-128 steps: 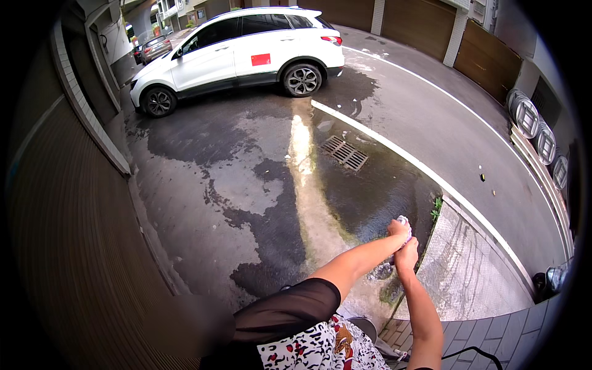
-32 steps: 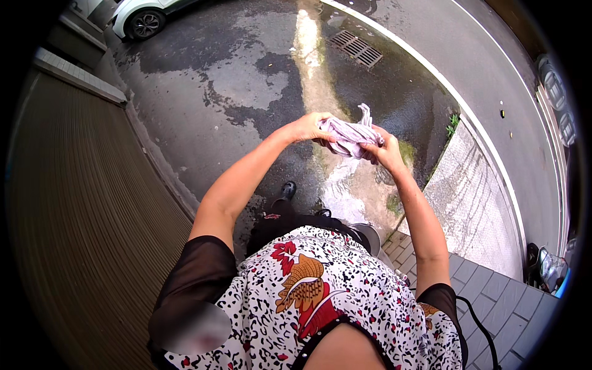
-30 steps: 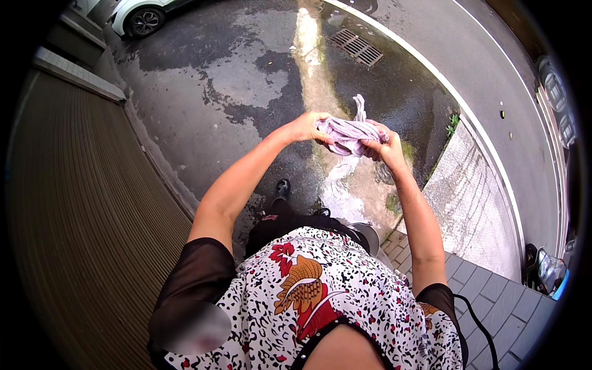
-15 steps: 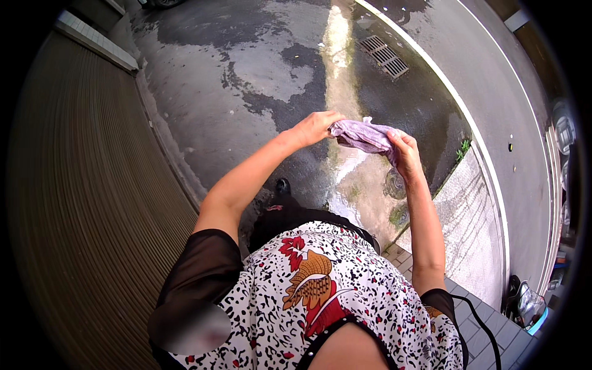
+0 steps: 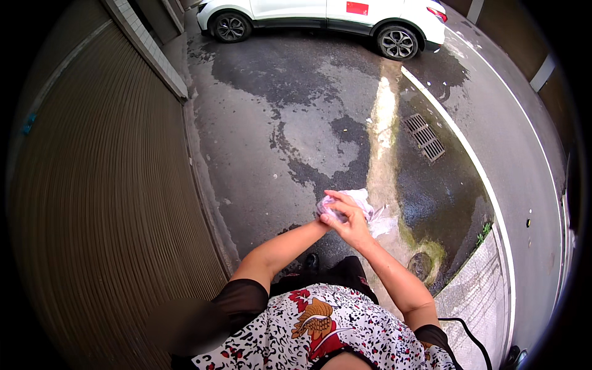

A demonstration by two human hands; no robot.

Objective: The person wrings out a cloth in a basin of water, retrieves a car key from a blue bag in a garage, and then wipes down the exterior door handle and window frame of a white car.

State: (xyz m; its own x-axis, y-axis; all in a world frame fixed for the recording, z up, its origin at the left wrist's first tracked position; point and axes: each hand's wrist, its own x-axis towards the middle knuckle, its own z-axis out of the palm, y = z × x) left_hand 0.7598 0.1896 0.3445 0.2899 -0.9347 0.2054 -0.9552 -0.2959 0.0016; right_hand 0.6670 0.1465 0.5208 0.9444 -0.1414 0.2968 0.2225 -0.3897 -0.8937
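Note:
A pale purple cloth [image 5: 359, 198] is bunched between my two hands, and a loose end of it hangs out to the right. My right hand [image 5: 350, 227] comes across from the right and closes over the cloth, its thumb by the left wrist. My left hand [image 5: 325, 222] is pressed in against the same bundle. Most of its fingers are hidden behind the cloth and the right hand. Both arms reach out ahead of my patterned top [image 5: 333, 314].
A ribbed brown shutter [image 5: 117, 197] runs along the left. Ahead stands a white car [image 5: 308, 15]. A metal drain grate [image 5: 425, 137] lies in the wet asphalt to the right, near a curved white line [image 5: 468, 142]. A black cable [image 5: 472, 336] bends beside my right arm.
Earlier the cloth was stretched between both hands, held apart by its ends. Now the hands have come together with it bunched up. The view has tilted up, bringing the car into sight.

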